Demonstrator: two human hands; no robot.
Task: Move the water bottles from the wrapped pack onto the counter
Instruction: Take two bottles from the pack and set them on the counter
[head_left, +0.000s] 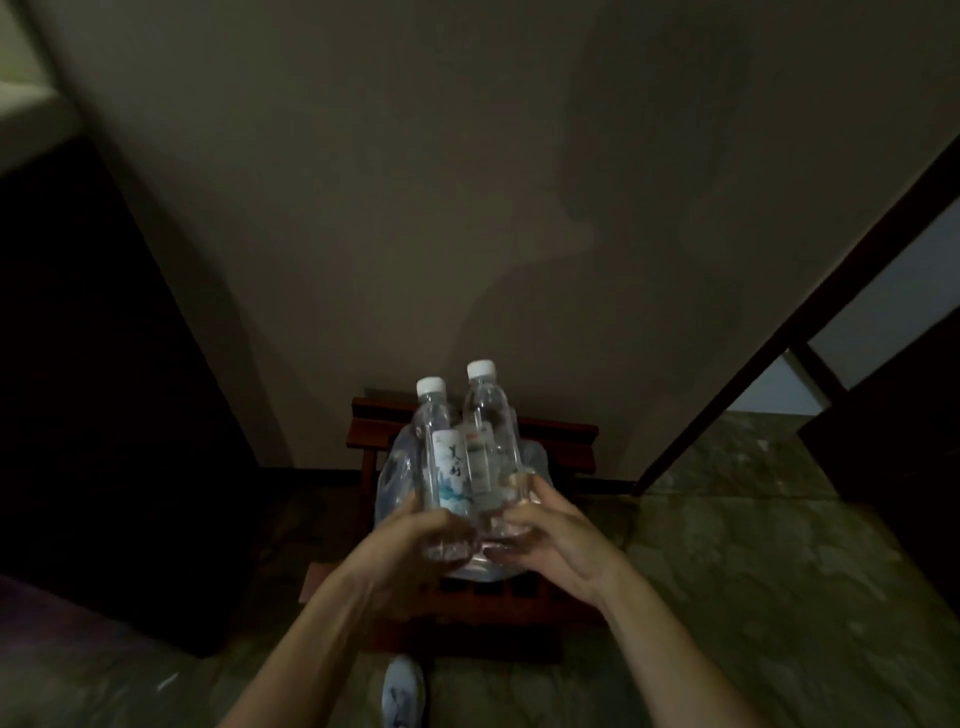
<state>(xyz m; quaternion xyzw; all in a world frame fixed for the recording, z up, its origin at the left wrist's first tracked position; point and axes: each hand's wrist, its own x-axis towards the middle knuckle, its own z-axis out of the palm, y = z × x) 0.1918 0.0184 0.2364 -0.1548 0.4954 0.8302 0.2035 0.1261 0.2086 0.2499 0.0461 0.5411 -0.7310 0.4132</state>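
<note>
Two clear water bottles with white caps stand upright side by side at lower centre of the frame, lifted above the wrapped pack. The left bottle carries a white label with dark characters and a blue-green print; the right bottle, slightly farther from the camera, shows a paler label that cannot be read. The left hand curls around the base of the left bottle; the right hand curls around the base of the right bottle. The two hands lie just beside each other, and both forearms enter from the bottom edge.

Directly below and behind the bottles lies the wrapped pack, its crinkled clear film visible to the left of the bottles and beneath the hands. The pack rests on a reddish-brown slatted wooden stand set against a plain beige wall.

A mottled greenish floor fills the lower right. A dark panel occupies the left side. A dark frame runs diagonally across the right. A light shoe appears at the bottom edge.
</note>
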